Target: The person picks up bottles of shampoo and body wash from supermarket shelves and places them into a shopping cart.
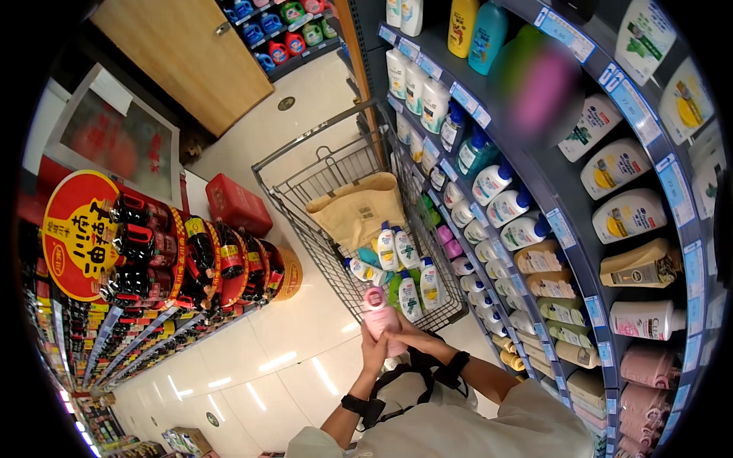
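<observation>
A pink plastic bottle (379,320) is held between my two hands, just above the near end of a wire shopping cart (320,260). My left hand (373,347) grips it from the left side, and my right hand (413,334) closes around its right side. In the cart lie several white pump bottles with blue tops (387,250), with green and teal items partly hidden among them. A beige tote bag (358,212) stands behind these bottles inside the cart.
Curved store shelves (578,226) on the right hold rows of shampoo bottles, including pink ones (647,366) at the lower right. To the left stands a display of dark sauce bottles (137,243) with a red box (237,203) beside it. A wooden door (189,57) is at the upper left.
</observation>
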### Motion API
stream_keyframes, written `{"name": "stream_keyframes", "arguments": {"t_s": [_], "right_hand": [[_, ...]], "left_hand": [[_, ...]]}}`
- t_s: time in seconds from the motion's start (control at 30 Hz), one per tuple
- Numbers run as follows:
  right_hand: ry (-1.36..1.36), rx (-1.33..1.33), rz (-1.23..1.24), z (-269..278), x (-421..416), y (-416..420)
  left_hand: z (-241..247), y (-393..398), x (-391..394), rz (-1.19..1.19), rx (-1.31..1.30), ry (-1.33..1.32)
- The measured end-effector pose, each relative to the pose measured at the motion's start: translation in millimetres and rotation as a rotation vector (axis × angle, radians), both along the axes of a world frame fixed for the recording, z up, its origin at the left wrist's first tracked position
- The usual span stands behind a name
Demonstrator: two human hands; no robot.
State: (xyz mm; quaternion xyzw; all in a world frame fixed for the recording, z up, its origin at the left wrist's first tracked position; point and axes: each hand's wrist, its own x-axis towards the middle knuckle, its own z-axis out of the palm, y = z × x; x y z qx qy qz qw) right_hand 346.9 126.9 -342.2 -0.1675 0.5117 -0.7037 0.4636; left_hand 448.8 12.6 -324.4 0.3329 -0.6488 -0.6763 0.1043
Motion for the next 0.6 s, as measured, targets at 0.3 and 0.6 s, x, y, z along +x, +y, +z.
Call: {"name": "stream_keyframes", "arguments": {"t_s": [0.3, 0.6], "right_hand": [[-0.224, 0.477, -0.151, -142.2, -4.4, 3.5], [-0.501, 0.47, -0.194, -176.2, -8.8, -15.4]], "left_hand": [[-63.7, 2.9, 57.4, -0.315, 0.005, -0.415], [-88.2, -26.4, 137.6, -0.152, 0.007, -0.56]]}}
